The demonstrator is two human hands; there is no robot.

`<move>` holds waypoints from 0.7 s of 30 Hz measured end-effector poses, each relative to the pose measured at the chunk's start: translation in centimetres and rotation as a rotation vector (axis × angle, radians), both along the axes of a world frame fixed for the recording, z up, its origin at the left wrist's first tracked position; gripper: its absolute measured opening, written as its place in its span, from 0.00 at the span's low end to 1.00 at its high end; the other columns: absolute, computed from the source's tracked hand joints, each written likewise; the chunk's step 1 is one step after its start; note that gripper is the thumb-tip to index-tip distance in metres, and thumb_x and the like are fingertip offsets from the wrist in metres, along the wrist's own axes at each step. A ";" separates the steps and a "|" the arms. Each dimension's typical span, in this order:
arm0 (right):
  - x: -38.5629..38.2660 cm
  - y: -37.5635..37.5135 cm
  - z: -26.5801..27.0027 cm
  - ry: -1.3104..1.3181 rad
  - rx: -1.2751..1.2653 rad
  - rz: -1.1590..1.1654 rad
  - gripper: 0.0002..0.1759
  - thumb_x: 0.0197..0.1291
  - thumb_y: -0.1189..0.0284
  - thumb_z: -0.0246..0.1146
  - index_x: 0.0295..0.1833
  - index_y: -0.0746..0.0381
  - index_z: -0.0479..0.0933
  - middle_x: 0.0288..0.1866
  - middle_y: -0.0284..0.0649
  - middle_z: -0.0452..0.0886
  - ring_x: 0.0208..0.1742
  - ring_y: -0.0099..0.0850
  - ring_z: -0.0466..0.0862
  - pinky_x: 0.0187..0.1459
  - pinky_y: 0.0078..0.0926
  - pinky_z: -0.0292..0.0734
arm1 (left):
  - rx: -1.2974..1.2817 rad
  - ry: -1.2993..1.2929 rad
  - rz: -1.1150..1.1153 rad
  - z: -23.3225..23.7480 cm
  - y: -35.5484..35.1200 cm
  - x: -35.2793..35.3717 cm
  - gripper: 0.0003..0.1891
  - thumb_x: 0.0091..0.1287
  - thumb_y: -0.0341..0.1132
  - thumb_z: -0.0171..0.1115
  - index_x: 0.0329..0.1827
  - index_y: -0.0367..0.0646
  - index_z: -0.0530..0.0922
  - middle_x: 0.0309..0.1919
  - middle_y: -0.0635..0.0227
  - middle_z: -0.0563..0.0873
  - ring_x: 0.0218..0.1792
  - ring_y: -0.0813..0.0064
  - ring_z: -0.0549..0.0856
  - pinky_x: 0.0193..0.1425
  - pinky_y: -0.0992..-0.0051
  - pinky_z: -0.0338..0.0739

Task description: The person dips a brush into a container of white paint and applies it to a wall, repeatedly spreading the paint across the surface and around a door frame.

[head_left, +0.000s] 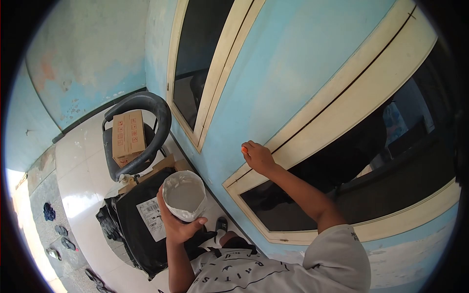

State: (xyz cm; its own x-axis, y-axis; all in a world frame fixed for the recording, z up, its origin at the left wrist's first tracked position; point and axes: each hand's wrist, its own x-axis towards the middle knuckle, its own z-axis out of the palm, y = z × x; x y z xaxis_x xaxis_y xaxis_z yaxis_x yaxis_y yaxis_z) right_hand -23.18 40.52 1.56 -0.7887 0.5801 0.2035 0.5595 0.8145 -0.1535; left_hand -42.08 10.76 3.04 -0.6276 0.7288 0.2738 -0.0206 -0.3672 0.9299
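Observation:
My left hand (pixel 179 225) is wrapped round a white cup-like container (pixel 185 196) with a ragged rim and a pale grey content inside. Raised near the blue wall (pixel 259 93), my right hand (pixel 257 157) is closed on a small orange object (pixel 244 150), mostly hidden by the fingers. That hand is in front of the wall, beside the lower end of the cream window frame (pixel 303 134); whether it touches the wall cannot be told.
A black chair (pixel 163 117) holds a cardboard box (pixel 128 134). Below it lies a black plastic-wrapped package (pixel 132 229) with a white label. Sandals (pixel 67 243) lie on the floor at the left. A second dark window (pixel 195 58) stands further along the wall.

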 end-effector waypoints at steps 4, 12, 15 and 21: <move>1.6 1.7 12.3 0.157 0.148 0.002 0.13 0.73 0.63 0.56 0.51 0.61 0.77 0.45 0.47 0.82 0.46 0.49 0.84 0.45 0.47 0.80 | -0.010 0.035 0.052 0.1 0.0 -0.8 0.62 0.42 0.58 0.85 0.73 0.34 0.57 0.59 0.56 0.76 0.59 0.63 0.80 0.63 0.63 0.76; 3.0 -1.8 36.2 0.267 0.886 0.055 0.08 0.66 0.74 0.65 0.49 0.62 0.78 0.40 0.43 0.82 0.40 0.43 0.85 0.42 0.36 0.83 | 0.031 -0.006 0.018 0.6 1.6 -0.3 0.62 0.42 0.59 0.85 0.72 0.34 0.57 0.58 0.56 0.76 0.58 0.64 0.80 0.62 0.64 0.76; 2.8 -1.2 26.0 0.089 0.835 0.096 0.11 0.61 0.72 0.67 0.48 0.60 0.79 0.41 0.40 0.80 0.40 0.40 0.84 0.40 0.37 0.83 | 0.064 -0.026 -0.015 0.3 1.7 0.0 0.63 0.41 0.57 0.86 0.73 0.33 0.57 0.59 0.55 0.76 0.60 0.63 0.80 0.63 0.64 0.76; 2.4 -1.0 7.6 0.057 0.191 0.016 0.08 0.68 0.68 0.61 0.46 0.61 0.77 0.39 0.43 0.81 0.40 0.44 0.84 0.39 0.40 0.81 | 0.024 0.011 -0.037 0.6 0.6 0.1 0.62 0.42 0.54 0.86 0.74 0.34 0.56 0.61 0.53 0.76 0.61 0.61 0.80 0.64 0.63 0.76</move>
